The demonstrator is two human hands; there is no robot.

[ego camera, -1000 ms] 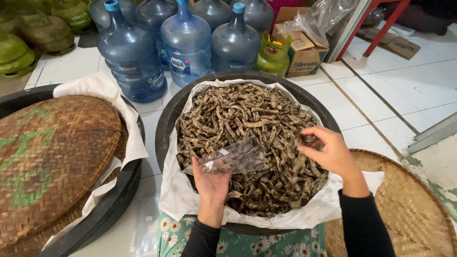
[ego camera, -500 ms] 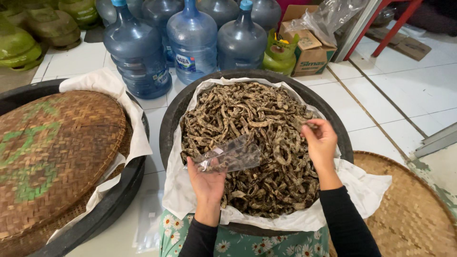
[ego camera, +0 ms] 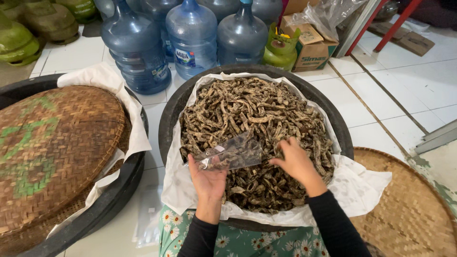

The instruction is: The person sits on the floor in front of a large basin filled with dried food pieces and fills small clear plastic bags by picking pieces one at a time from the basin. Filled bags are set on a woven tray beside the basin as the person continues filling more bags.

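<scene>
- Far left on the tiled floor: black tub lined with white cloth, covered by a round woven bamboo lid with faded green marks.
- Top left corner: green gas canisters, partly cut off.
- Back row: blue water jugs, several side by side, just behind both tubs.
- Centre: big black basin lined with white sheet, heaped with dried brown strips.
- Left hand: palm up over the near edge of the pile, fingers closed on a small clear plastic bag; bag lies tilted over the strips, a few strips inside.
- Right hand: just right of the bag's mouth, fingers curled down into the strips; cannot tell if it pinches any.
- Both arms in black sleeves; floral green fabric below the basin, at the person's lap.
- Behind the basin: small green gas canister beside a cardboard box with crumpled clear plastic on top.
- Bottom right: flat woven tray, its edge tucked under the white sheet.
</scene>
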